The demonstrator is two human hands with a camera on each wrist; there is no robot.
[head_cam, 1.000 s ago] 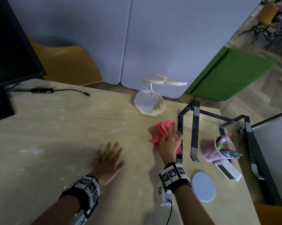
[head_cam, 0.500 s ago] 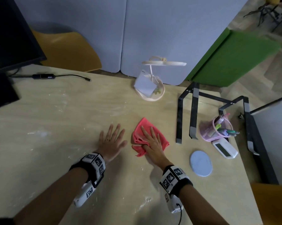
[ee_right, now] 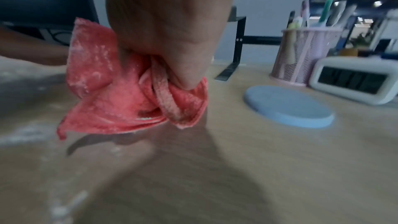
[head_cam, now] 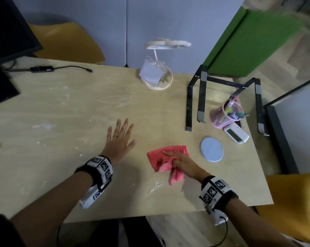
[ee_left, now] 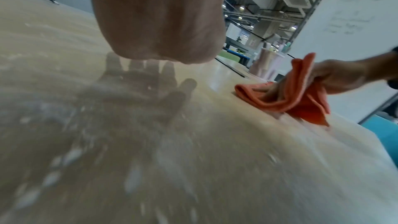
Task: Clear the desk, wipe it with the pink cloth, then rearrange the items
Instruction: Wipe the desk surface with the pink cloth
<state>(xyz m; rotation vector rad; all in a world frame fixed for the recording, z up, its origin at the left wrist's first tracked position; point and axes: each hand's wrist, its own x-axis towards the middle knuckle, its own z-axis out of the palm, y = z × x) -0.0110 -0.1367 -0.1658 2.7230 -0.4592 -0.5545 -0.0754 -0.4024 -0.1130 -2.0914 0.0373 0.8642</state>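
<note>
The pink cloth (head_cam: 159,157) lies bunched on the dusty wooden desk (head_cam: 70,113), near its front edge. My right hand (head_cam: 179,160) presses on it, and the thumb and fingers pinch a fold of it. In the right wrist view the pink cloth (ee_right: 120,94) is crumpled under my right hand (ee_right: 168,23) and flecked with white dust. My left hand (head_cam: 120,138) lies flat on the desk with its fingers spread, a hand's width left of the cloth. From the left wrist the pink cloth (ee_left: 297,98) shows to the right of my left hand (ee_left: 157,14).
A blue round coaster (head_cam: 211,149) lies just right of the cloth. Behind it are a white clock (head_cam: 236,134), a pink mesh pen holder (head_cam: 225,114) and a black stand (head_cam: 198,100). A white lamp (head_cam: 157,73) stands at the back, a monitor (head_cam: 8,32) at the far left.
My right hand has drawn the cloth from beside the black stand back toward the front edge of the desk. The left hand stays flat on the desk.
</note>
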